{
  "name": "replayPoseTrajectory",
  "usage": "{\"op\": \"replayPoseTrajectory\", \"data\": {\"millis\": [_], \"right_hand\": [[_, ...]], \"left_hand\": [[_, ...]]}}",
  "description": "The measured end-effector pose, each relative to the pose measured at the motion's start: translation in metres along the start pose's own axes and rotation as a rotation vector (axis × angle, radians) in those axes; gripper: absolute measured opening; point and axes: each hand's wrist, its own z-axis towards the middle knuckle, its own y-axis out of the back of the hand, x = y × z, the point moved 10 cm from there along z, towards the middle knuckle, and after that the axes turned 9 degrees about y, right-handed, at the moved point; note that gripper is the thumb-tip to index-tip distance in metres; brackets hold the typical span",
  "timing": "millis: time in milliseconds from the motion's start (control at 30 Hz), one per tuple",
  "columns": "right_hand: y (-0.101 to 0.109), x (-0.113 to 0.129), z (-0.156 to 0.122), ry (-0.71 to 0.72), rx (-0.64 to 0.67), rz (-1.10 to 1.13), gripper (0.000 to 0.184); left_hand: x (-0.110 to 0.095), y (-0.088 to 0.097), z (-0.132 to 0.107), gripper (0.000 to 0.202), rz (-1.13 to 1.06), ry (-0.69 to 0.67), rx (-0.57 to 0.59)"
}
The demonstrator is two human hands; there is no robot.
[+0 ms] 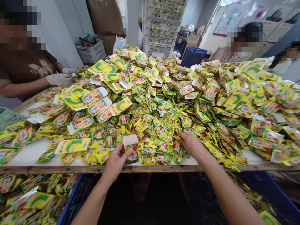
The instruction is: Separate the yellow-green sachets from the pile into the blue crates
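Observation:
Near the table's front edge, my left hand (117, 159) grips a small yellow-and-green carton (132, 150) with red fruit pictures. Its white top flap stands up, facing me. My right hand (189, 143) reaches into the heap of small shiny sachets (161, 125), fingertips pinched together on a yellow sachet (177, 137). The sachets are green and yellow with red fruit prints and lie all around both hands. To the left of my left hand lies a flat yellow carton (73, 146). More cartons (100, 104) are piled behind it, several with white flaps showing.
Cartons heap high at the back and right of the wooden-edged table (140, 169). Below its edge stand blue crates (75, 200) with packets at left and right. A gloved co-worker (25, 68) works at left; two other people are at right. Stacked crates (160, 34) stand behind.

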Motion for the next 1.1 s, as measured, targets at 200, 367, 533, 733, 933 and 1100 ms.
{"op": "replayPoseTrajectory", "data": {"millis": [200,367,533,733,933,1100], "right_hand": [[0.025,0.024,0.028,0.075,-0.085,0.373,0.029],[-0.003,0.065,0.054,0.210,0.058,0.328,0.032],[-0.001,0.088,0.049,0.387,0.036,0.170,0.057],[0.005,0.107,0.042,0.475,0.023,-0.050,0.036],[0.033,0.111,0.029,0.181,-0.184,0.461,0.027],[0.034,0.169,0.019,0.171,-0.406,0.891,0.018]], "left_hand": [[-0.003,-0.011,0.000,0.044,0.080,0.009,0.131],[-0.003,-0.015,0.000,0.043,0.069,0.007,0.147],[-0.007,-0.017,-0.003,0.035,0.054,-0.005,0.123],[-0.012,-0.018,-0.004,0.034,0.082,0.004,0.140],[-0.013,-0.029,-0.008,0.034,0.055,-0.002,0.246],[-0.017,-0.032,-0.009,0.029,0.069,-0.047,0.259]]}}
